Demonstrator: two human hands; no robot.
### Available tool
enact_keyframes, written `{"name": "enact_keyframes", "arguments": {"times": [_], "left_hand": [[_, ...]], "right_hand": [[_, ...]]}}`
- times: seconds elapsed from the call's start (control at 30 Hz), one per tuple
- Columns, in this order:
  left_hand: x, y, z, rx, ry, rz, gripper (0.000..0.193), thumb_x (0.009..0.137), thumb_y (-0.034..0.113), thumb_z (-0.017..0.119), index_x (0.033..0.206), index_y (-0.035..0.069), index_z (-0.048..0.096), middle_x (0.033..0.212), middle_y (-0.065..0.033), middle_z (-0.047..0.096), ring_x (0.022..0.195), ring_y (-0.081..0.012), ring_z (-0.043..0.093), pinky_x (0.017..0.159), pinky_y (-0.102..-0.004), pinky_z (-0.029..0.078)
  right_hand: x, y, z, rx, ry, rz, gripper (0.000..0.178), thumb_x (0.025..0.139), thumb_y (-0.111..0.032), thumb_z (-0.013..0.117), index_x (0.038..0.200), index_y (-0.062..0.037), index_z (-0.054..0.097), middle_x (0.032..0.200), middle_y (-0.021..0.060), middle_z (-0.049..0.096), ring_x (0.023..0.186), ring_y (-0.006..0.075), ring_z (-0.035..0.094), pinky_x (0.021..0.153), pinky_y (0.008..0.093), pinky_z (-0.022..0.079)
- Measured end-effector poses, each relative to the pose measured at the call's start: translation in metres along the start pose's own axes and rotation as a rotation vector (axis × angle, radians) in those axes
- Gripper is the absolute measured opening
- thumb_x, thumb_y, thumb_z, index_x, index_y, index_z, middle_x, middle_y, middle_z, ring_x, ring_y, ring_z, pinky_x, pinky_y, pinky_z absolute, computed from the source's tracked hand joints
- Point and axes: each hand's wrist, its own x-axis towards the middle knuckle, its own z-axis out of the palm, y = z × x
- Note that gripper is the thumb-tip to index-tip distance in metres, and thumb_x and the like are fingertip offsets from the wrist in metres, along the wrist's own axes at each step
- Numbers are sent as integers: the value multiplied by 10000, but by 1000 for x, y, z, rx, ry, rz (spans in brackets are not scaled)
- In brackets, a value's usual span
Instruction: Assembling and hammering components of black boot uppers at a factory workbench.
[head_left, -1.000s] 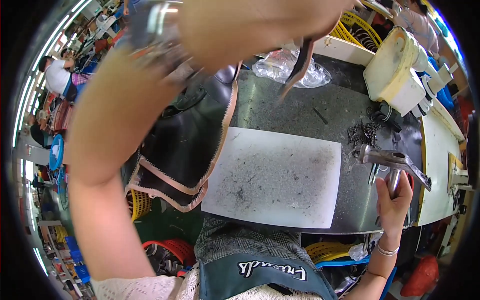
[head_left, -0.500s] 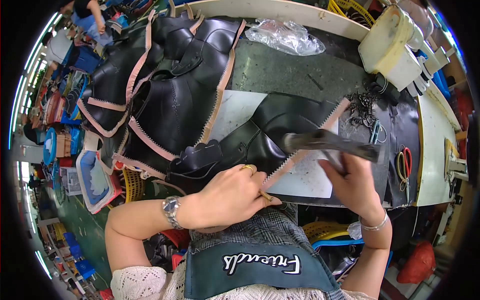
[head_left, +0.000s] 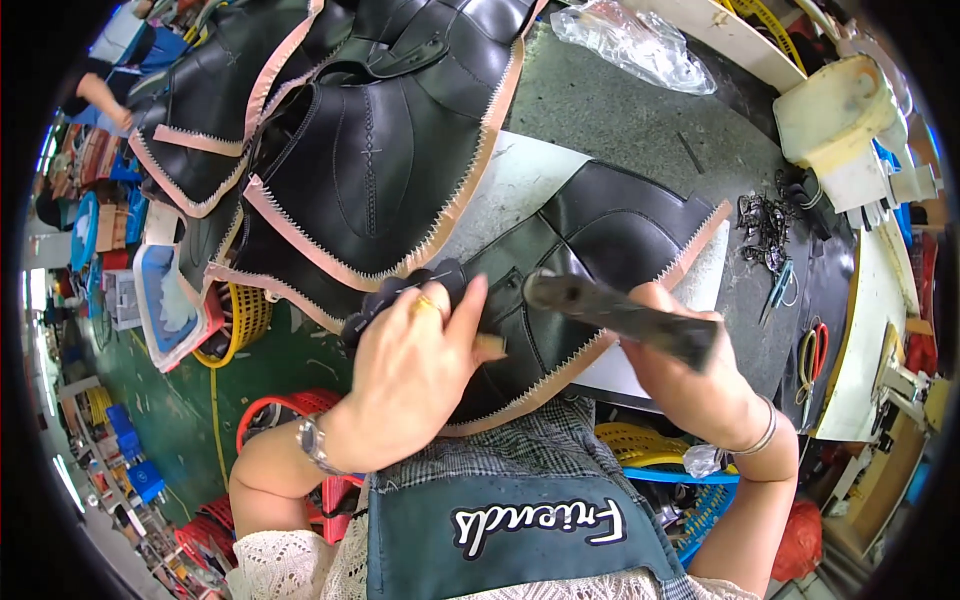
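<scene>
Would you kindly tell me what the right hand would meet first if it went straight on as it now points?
Probably the black leather piece beneath the hammer held in the right hand, though the height is hard to judge.

A black leather piece [head_left: 620, 225] (smooth and glossy, crossed by curved stitched seams) lies slantwise over a white board [head_left: 525, 165], its lower left end reaching past the board's near edge. A pinkish-tan strip [head_left: 563, 376] with a zigzag side runs along its near edge. The left hand [head_left: 412, 368] is over its left part. Above its middle, the right hand [head_left: 690, 380] grips a dark metal hammer [head_left: 620, 310], round face leftward, far end blurred.
</scene>
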Motion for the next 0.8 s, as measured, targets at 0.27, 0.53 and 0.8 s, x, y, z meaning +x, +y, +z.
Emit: {"name": "enact_keyframes", "arguments": {"times": [0.27,0.53,0.8], "left_hand": [[13,12,-12,-910,164,-167,196,855,-93,633,1009,20,676,960,-62,559,777,-104,497,694,-214,438],[6,-8,56,-1213,471,-350,70,927,-51,561,980,-62,606,961,-115,636,904,-191,672,801,-294,575],[16,-16,44,-1381,287,-475,66,905,-38,612,966,-53,631,934,-74,669,864,-120,663,787,-243,555]], "right_hand": [[-3,-15,18,-217,-75,24,212,822,-26,567,989,10,441,692,155,540,504,308,605,445,427,482],[-13,-17,26,-198,49,13,193,841,-44,572,996,18,476,707,149,556,509,275,611,427,396,466],[-12,-16,14,-266,-51,-78,186,875,-94,592,987,2,478,706,131,561,549,272,625,471,395,478]]}}
